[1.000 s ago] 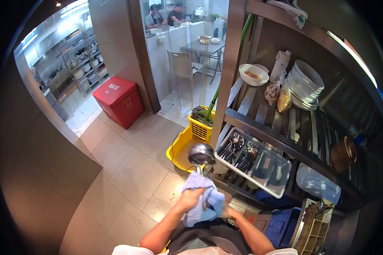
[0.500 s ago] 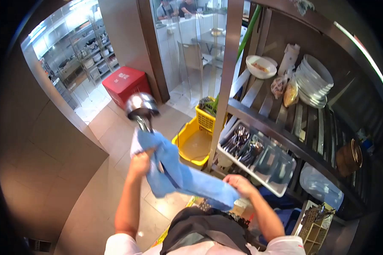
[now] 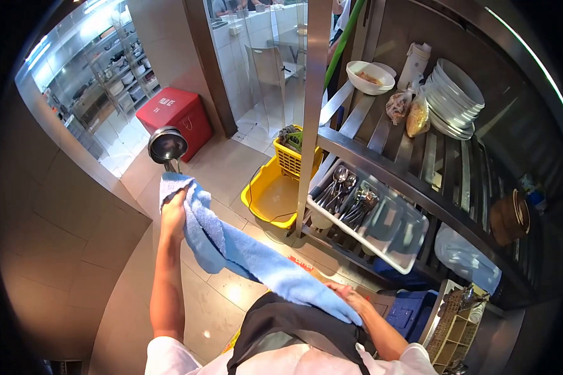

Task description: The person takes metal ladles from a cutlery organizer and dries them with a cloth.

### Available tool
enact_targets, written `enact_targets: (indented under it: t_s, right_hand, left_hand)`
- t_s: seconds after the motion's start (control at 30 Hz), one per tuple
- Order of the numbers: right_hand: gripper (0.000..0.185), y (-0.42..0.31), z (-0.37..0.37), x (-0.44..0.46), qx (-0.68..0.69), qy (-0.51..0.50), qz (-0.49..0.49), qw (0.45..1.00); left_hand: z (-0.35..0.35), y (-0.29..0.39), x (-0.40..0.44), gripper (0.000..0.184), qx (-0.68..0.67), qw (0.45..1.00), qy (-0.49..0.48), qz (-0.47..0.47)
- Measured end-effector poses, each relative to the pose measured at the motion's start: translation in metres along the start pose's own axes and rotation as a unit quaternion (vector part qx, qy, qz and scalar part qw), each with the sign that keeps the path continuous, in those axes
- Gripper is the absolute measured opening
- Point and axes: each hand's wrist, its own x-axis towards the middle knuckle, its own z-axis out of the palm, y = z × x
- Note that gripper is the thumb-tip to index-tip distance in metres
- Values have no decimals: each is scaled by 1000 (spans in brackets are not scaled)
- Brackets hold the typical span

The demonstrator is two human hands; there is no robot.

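Note:
Through one end of a light blue towel (image 3: 266,255), my left hand (image 3: 174,212) is closed around the handles of metal ladles (image 3: 168,147). Their shiny round bowls point up and away from me, and look nested; how many there are I cannot tell. The towel covers most of the handles. It stretches down across my front to my right hand (image 3: 351,299), whose fingers grip the other end near my dark apron (image 3: 275,322).
On my right stands a metal rack (image 3: 381,159) with stacked white bowls (image 3: 453,100) and a cutlery tray (image 3: 381,219). A yellow mop bucket (image 3: 266,200) and a red box (image 3: 178,115) are on the floor ahead. A dark wall (image 3: 62,231) curves along my left.
My left hand has moved left with the ladles, and their bowls have turned. The towel is drawn out longer between my hands. My view has shifted slightly.

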Motion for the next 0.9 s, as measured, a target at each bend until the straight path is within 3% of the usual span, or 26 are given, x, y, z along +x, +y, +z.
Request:
enact_targets:
  t_s: [0.07, 0.1, 0.2, 0.27, 0.33, 0.4, 0.47, 0.53, 0.6, 0.73, 0.8, 0.9]
  right_hand:
    - [47, -8, 5, 1, -176, 53, -71, 980]
    - [35, 7, -9, 12, -331, 67, -66, 939]
    - [24, -1, -15, 28, -409, 150, -100, 895]
    - [13, 9, -59, 52, -476, 152, -296, 814]
    - [23, -14, -77, 52, -380, 155, -57, 910]
    - [29, -16, -92, 63, -223, 169, -60, 958]
    - [30, -59, -56, 48, -3, 210, -8, 978]
    - [30, -94, -1, 17, 190, 97, -31, 976]
    - [48, -89, 3, 39, 255, 8, 92, 962]
    - [47, -25, 13, 43, 210, -72, 24, 975]
    - [47, 0, 18, 40, 191, -50, -36, 980]
    - [47, 8, 23, 41, 172, 3, -121, 978]
  left_hand:
    - [5, -4, -2, 18, -3, 1000, 2, -4]
    - [9, -4, -3, 17, -8, 1000, 5, -4]
    - [20, 4, -3, 16, 10, 999, 28, 32]
    - [21, 12, 0, 17, 51, 997, 29, 58]
    - [25, 23, 1, 18, 66, 995, 13, 71]
    - [31, 34, -2, 17, 56, 996, 14, 73]
    - [32, 40, -2, 17, 45, 996, 15, 78]
    - [30, 44, -2, 17, 7, 997, -10, 70]
    - [24, 44, 3, 18, 8, 997, -20, 78]
    - [-4, 5, 23, 20, 65, 992, 49, 92]
    - [-36, -49, 42, 25, 187, 973, 91, 101]
    - [-14, -83, 11, 40, 239, 967, 82, -11]
